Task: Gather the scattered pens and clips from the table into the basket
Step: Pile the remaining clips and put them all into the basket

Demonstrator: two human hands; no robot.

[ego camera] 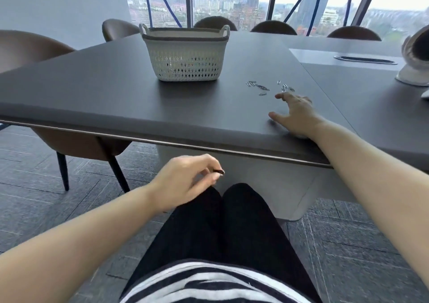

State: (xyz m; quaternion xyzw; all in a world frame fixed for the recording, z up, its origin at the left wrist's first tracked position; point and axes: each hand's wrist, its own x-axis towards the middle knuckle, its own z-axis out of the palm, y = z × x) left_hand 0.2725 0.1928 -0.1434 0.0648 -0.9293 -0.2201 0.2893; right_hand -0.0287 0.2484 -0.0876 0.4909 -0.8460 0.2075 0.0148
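Note:
A white lattice basket (185, 56) with two handles stands on the dark grey table (92, 89), toward the far middle. Several small metal clips (261, 86) lie scattered on the table to the right of the basket, with a second small cluster of clips (284, 87) beside them. My right hand (294, 114) rests on the table near its front edge, fingers spread, fingertips just short of the clips. My left hand (185, 179) hangs below the table edge above my legs, its fingertips pinched on a small dark thing (220, 171), seemingly a clip. No pens show on the table.
Brown chairs (34, 51) stand at the left and along the far side. A white device (415, 58) sits at the table's right edge, near a cable slot (365, 60). Large windows lie beyond. My legs in dark trousers are under the table edge.

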